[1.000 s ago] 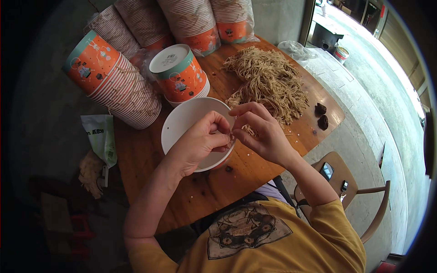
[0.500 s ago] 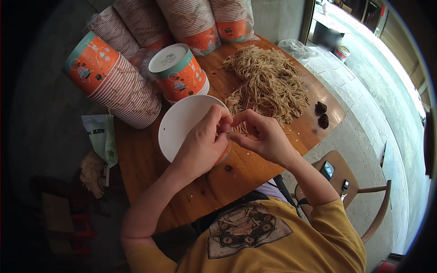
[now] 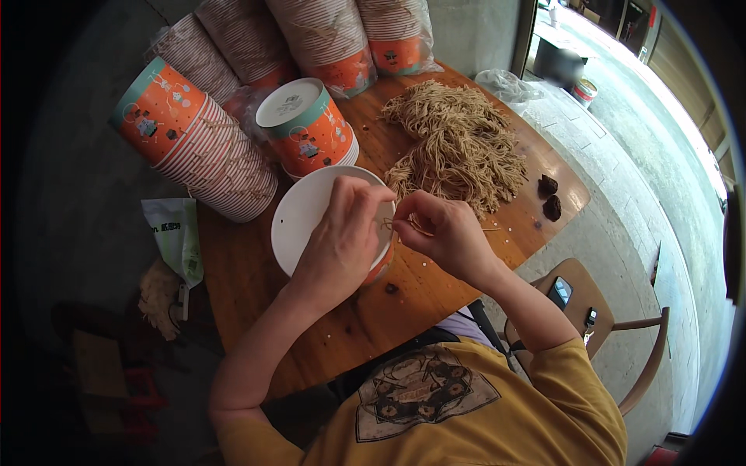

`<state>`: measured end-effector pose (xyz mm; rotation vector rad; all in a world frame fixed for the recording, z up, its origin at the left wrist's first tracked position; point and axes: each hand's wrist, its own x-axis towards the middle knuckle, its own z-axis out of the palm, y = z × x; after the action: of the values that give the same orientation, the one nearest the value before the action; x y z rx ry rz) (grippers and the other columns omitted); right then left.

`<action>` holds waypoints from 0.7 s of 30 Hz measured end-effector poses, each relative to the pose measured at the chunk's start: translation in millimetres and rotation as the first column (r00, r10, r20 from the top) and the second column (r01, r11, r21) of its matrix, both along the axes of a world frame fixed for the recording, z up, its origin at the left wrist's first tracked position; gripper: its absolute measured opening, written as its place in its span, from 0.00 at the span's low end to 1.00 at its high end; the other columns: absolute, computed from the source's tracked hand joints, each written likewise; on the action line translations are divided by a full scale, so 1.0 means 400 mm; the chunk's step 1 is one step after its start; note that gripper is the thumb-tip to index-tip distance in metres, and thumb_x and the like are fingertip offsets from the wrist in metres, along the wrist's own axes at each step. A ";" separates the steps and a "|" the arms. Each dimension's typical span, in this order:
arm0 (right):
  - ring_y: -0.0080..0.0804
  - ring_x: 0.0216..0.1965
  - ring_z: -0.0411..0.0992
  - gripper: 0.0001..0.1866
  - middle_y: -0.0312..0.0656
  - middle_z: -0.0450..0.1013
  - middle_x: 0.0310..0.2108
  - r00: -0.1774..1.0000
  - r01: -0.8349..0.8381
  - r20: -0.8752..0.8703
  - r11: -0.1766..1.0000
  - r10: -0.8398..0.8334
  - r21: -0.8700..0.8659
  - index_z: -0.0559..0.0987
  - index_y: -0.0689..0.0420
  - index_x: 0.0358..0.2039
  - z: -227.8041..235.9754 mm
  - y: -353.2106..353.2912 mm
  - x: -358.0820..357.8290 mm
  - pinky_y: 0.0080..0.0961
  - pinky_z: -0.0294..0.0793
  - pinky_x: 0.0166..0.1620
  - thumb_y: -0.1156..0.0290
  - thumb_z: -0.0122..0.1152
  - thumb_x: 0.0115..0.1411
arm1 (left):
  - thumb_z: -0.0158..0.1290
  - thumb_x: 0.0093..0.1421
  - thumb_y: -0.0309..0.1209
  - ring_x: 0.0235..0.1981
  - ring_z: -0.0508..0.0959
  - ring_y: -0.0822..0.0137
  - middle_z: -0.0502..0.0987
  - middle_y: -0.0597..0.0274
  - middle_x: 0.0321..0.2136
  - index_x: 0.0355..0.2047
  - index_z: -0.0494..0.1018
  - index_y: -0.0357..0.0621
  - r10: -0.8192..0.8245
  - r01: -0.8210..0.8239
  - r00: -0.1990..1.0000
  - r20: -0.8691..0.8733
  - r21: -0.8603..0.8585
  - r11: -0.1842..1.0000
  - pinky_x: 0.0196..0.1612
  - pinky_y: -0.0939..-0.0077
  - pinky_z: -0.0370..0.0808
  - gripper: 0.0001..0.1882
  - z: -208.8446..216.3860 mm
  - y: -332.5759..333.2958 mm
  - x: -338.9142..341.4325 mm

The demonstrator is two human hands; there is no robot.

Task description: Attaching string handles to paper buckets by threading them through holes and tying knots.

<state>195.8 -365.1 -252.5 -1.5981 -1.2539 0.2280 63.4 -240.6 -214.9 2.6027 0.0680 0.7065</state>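
The grip of the right hand (image 3: 451,239) was pinching a thin tan strand (image 3: 387,224) beside the white bowl (image 3: 298,224) on the counter (image 3: 334,346); the left hand's (image 3: 339,242) grip I could not tell.

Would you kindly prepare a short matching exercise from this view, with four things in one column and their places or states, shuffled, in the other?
Things:
1. smartphone
2. tan strand heap
3. open paper tub
4. right hand

Places or states:
A. mouth up, partly hidden by the left hand
B. has a thin strand at its fingertips
C. lies on the wooden chair
D. piled on the wooden table

Pairs: 1-C, 2-D, 3-A, 4-B
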 end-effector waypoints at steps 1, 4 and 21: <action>0.22 0.16 0.59 0.06 0.36 0.61 0.14 1.000 -0.001 0.001 1.000 0.001 0.000 0.75 0.57 0.29 0.000 0.000 0.000 0.23 0.62 0.22 0.72 0.63 0.54 | 0.47 0.55 0.15 0.38 0.73 0.55 0.65 0.54 0.36 0.46 0.63 0.42 0.073 -0.073 0.997 0.010 -0.004 0.997 0.38 0.63 0.73 0.18 -0.002 0.008 -0.005; 0.21 0.16 0.57 0.06 0.35 0.59 0.13 1.000 0.000 -0.021 1.000 -0.001 -0.016 0.75 0.57 0.29 0.006 -0.003 -0.002 0.22 0.60 0.21 0.71 0.63 0.54 | 0.49 0.55 0.16 0.35 0.74 0.58 0.66 0.55 0.34 0.44 0.66 0.39 0.106 -0.136 0.987 -0.123 -0.264 0.955 0.37 0.64 0.73 0.16 0.008 -0.001 -0.023; 0.37 0.21 0.72 0.08 0.43 0.71 0.20 0.998 0.010 0.060 1.000 -0.009 -0.016 0.75 0.57 0.32 0.010 -0.007 -0.014 0.30 0.70 0.25 0.69 0.62 0.54 | 0.52 0.57 0.21 0.31 0.77 0.56 0.74 0.55 0.29 0.33 0.67 0.37 0.122 -0.124 0.992 -0.027 -0.369 0.921 0.33 0.67 0.73 0.05 -0.043 -0.015 -0.002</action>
<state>190.2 -367.9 -248.4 -1.6352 -1.2930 0.1859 62.7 -246.7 -231.9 2.2504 0.3365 0.6593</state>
